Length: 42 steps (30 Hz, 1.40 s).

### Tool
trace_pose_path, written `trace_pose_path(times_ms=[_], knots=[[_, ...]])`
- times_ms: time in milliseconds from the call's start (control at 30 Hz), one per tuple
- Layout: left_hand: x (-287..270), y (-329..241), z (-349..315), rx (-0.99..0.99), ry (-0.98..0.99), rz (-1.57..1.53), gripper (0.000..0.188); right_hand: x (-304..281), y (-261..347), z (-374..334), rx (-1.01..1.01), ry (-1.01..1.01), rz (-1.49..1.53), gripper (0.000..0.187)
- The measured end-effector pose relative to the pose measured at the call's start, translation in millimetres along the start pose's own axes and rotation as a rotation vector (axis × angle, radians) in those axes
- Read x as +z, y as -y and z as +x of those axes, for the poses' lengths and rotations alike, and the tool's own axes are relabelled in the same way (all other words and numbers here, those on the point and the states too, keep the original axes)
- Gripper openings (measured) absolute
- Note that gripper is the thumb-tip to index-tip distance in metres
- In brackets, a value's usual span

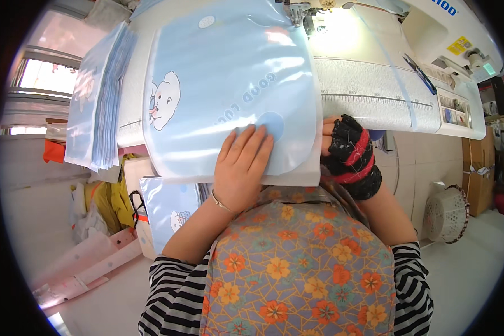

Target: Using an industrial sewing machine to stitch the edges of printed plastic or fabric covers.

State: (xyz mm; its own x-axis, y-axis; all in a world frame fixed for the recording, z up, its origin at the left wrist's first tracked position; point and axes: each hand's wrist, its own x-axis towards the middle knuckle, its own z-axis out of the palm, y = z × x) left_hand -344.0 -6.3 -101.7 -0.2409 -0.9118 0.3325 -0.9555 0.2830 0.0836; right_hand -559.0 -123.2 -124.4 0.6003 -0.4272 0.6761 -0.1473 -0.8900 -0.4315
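Lying open on lettered blue sheet [218, 61], left hand [243, 159]; right hand [351, 155] curled at edge, hold unclear

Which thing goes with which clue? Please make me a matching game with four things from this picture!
Things:
1. left hand
2. right hand
3. scissors
4. white basket

Clues:
A. low on the right, near a brown cardboard box
B. without a glove, flat on top of a blue printed sheet
C. lying on the white table, to the right of the sheet
D. in a black and red glove with bare fingertips

Right pairs: 1-B, 2-D, 3-C, 4-A
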Motion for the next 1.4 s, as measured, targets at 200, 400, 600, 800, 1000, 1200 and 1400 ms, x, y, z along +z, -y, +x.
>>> trace_pose_path(times_ms=[200, 400, 600, 800, 1000, 1200, 1400], knots=[[-4, -1, -3, 0.026, -0.024, -0.061, 0.038, 0, -5, -11, 0.243, -0.070, 0.028, 0.022], [-7, 1, -6, 0.053, -0.035, -0.041, 0.037, 3, -16, -4, -0.023, 0.073, -0.229, 0.024], [-6, 43, -42, -0.072, -0.068, 0.042, 0.041, 5, -21, -14, -0.006, 0.197, -0.224, 0.025], [-8, 67, -41, -0.098, -0.172, 0.116, 0.041, 3, -20, 7, 0.001, 0.159, -0.139, 0.033], [-8, 82, -31, -0.108, -0.240, 0.120, 0.043, 5, -23, 14, -0.014, 0.161, -0.143, 0.032], [-14, 92, -32, -0.091, -0.228, 0.156, 0.036, 5, -26, 13, -0.032, 0.185, -0.182, 0.036], [-15, 99, -25, -0.007, -0.266, 0.147, 0.032, 1, -13, 25, -0.032, 0.193, -0.214, 0.040]])
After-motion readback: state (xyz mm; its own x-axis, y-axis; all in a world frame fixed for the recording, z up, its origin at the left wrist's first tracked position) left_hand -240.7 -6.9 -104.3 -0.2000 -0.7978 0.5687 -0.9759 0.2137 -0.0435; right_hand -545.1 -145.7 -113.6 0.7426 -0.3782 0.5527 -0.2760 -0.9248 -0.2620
